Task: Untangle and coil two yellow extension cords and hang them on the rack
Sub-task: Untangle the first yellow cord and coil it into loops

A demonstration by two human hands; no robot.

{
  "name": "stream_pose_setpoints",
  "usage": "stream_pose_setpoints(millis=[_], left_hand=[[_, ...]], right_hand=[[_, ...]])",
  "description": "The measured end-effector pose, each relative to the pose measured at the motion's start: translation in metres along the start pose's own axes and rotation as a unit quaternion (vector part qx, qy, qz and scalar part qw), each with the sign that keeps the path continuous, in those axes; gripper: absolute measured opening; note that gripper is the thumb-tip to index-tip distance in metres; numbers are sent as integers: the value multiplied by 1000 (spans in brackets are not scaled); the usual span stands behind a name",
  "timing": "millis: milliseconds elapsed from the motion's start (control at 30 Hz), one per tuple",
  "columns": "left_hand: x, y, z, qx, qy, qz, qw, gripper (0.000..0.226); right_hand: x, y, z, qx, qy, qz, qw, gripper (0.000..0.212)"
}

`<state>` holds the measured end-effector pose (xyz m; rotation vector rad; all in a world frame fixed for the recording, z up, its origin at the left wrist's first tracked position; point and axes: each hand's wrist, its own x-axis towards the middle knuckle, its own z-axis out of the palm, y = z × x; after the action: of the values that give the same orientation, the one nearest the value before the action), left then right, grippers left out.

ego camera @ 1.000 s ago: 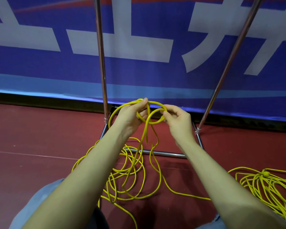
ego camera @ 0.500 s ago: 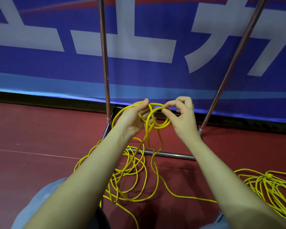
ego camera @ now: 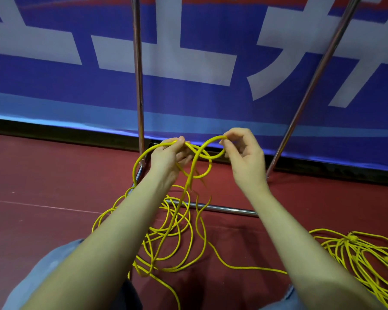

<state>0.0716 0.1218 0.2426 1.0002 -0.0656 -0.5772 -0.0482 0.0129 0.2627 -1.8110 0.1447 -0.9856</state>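
Note:
A yellow extension cord [ego camera: 189, 180] hangs in loops between my hands and trails down into a loose tangle on the red floor. My left hand [ego camera: 166, 158] grips several strands at the top of one loop. My right hand [ego camera: 244, 153] pinches a bend of the same cord between thumb and fingertips, a little higher and to the right. A second yellow cord [ego camera: 358, 253] lies in a heap on the floor at the lower right. The metal rack [ego camera: 137, 86] stands just behind my hands.
The rack's slanted right pole [ego camera: 311, 86] and low floor bar [ego camera: 229, 210] frame the tangle. A blue banner [ego camera: 188, 52] with white characters covers the wall behind. My knees in blue jeans [ego camera: 49, 271] show at the bottom edge.
My right hand has pulled its bend of cord up and to the right, away from my left hand, opening the small loop wider. The left hand has kept its grip.

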Motion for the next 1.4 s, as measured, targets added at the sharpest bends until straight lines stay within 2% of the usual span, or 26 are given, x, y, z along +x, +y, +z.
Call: stream_pose_setpoints(millis=[100, 167, 267, 367, 433, 500, 533, 633, 733, 867, 967, 1033, 1100, 1200, 1300, 1400], left_hand=[[1, -1, -2, -17, 17, -41, 999, 9], [2, 1, -2, -31, 26, -55, 998, 11], [1, 7, -1, -34, 13, -64, 997, 14], [-3, 11, 3, 17, -8, -73, 997, 19], [-6, 16, 5, 24, -21, -81, 996, 20], [-9, 21, 6, 6, -42, -89, 995, 21], [-9, 23, 7, -1, -50, -88, 995, 22], [-13, 23, 12, 8, -53, -71, 996, 29], [-15, 20, 16, 79, -74, -51, 993, 34], [-18, 22, 17, 164, -114, -34, 979, 38], [-15, 25, 13, 238, -110, -47, 964, 38], [-14, 27, 13, 264, -112, -53, 957, 36], [-13, 29, 13, 236, -113, -44, 964, 35], [-15, 32, 18, 85, -135, -68, 985, 36], [-18, 39, 20, -51, -120, -72, 989, 37], [-16, 43, 20, -108, -82, -40, 990, 39]], right_hand=[[0, 4, -7, 68, -20, 77, 995, 28], [-2, 9, -9, 73, -20, 112, 991, 26], [-2, 20, -11, -66, -4, 27, 997, 19], [-4, 27, -14, -162, 2, -41, 986, 41], [-5, 29, -16, -228, 24, -31, 973, 44], [-5, 29, -16, -275, 35, 17, 961, 33], [-4, 28, -15, -261, 18, 40, 964, 27], [-4, 21, -6, -85, -74, 127, 985, 9], [-6, 19, 2, -57, -140, 167, 974, 13], [-3, 24, 3, -64, -130, 203, 968, 13], [-1, 19, 2, 15, -80, 186, 979, 22], [3, 12, -2, 54, -51, 170, 983, 21], [8, 8, -6, 46, -38, 160, 985, 16], [8, 12, -7, 17, -65, 174, 983, 13], [3, 22, -9, 10, -135, 198, 971, 24], [0, 29, -16, 31, -226, 239, 944, 29]])
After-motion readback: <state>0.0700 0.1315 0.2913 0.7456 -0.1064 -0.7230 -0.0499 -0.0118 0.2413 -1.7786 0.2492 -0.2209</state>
